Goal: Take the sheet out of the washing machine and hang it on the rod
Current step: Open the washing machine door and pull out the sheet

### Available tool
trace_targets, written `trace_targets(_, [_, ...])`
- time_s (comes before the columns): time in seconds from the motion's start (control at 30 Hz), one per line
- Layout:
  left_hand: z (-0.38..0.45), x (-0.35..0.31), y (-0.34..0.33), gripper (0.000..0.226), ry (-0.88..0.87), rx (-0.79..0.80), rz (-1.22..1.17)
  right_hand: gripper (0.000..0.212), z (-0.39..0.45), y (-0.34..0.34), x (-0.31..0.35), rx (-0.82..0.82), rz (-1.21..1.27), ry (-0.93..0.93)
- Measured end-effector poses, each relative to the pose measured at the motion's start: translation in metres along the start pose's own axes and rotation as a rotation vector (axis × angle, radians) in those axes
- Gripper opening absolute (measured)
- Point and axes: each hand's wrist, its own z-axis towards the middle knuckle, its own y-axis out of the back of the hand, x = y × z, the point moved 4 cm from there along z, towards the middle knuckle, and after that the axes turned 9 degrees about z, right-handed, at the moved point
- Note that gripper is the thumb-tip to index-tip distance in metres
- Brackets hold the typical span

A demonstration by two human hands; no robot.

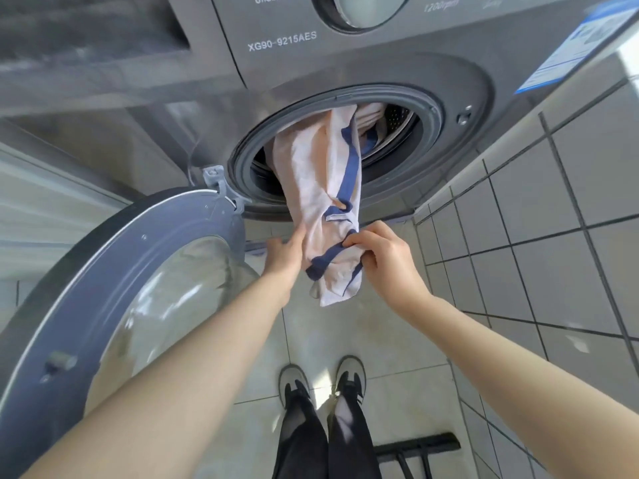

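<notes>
At the open drum of the grey front-loading washing machine [397, 60]: right hand [382, 259] pinches, left hand [285, 252] flat against, the half-withdrawn pale blue-banded cotton sheet [321, 174]; hanging remains.

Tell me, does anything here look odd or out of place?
Nothing looks wrong. The sheet hangs half out of the washing machine with its door swung open; the right hand grips its lower end and the left hand rests against it.
</notes>
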Motion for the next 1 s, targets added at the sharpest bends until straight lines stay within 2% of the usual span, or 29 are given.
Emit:
trace_targets(0.07, [-0.006,0.001,-0.008,0.069,0.107,0.229,-0.098,0.04,-0.005,-0.003,0.005,-0.032,0.003,0.069])
trace_targets(0.13, [-0.007,0.002,-0.016,0.064,0.12,0.402,-0.197,0.038,-0.011,-0.006,0.009,-0.035,0.045,0.075])
trace_targets(0.2, [-0.006,0.003,-0.022,0.058,0.118,0.506,-0.274,0.036,-0.015,-0.01,0.009,-0.023,0.082,0.056])
trace_targets(0.27, [-0.006,0.003,-0.027,0.043,0.134,0.551,-0.306,0.037,-0.019,-0.014,0.007,-0.013,0.104,0.03])
trace_targets(0.3, [-0.006,0.003,-0.029,0.035,0.12,0.554,-0.305,0.038,-0.021,-0.016,0.006,-0.008,0.112,0.019])
trace_targets(0.37, [-0.005,0.003,-0.03,0.035,0.088,0.49,-0.29,0.039,-0.023,-0.021,0.004,0.014,0.117,-0.022])
trace_targets(0.47, [-0.003,0.004,-0.021,0.034,0.098,0.314,-0.303,0.04,-0.025,-0.025,0.007,0.193,0.157,-0.118])
trace_targets(0.53, [0.001,0.006,-0.014,0.045,0.123,0.267,-0.306,0.041,-0.025,-0.017,0.01,0.238,0.272,-0.165])
trace_targets(0.57, [0.002,0.008,-0.011,0.054,0.133,0.269,-0.307,0.041,-0.023,-0.01,0.01,0.185,0.346,-0.2])
trace_targets(0.7, [-0.004,0.011,-0.008,0.056,0.191,0.366,-0.314,0.027,-0.005,0.009,-0.022,-0.233,0.437,-0.436])
trace_targets(0.77, [-0.018,0.008,-0.006,0.049,0.188,0.455,-0.347,0.031,0.005,0.007,-0.048,-0.337,0.455,-0.613])
trace_targets(0.83, [-0.032,0.005,-0.001,0.036,0.15,0.561,-0.367,0.041,0.01,-0.005,-0.073,-0.299,0.513,-0.863])
trace_targets(0.9, [-0.045,0.002,0.006,0.024,0.115,0.638,-0.404,0.041,0.006,-0.024,-0.087,-0.168,0.608,-1.096])
trace_targets(0.97, [-0.05,0.006,0.011,0.024,0.104,0.652,-0.446,0.039,0.001,-0.039,-0.084,-0.067,0.816,-1.2])
trace_targets(1.0, [-0.051,0.008,0.013,0.032,0.11,0.645,-0.46,0.047,-0.001,-0.047,-0.082,0.001,0.931,-1.227])
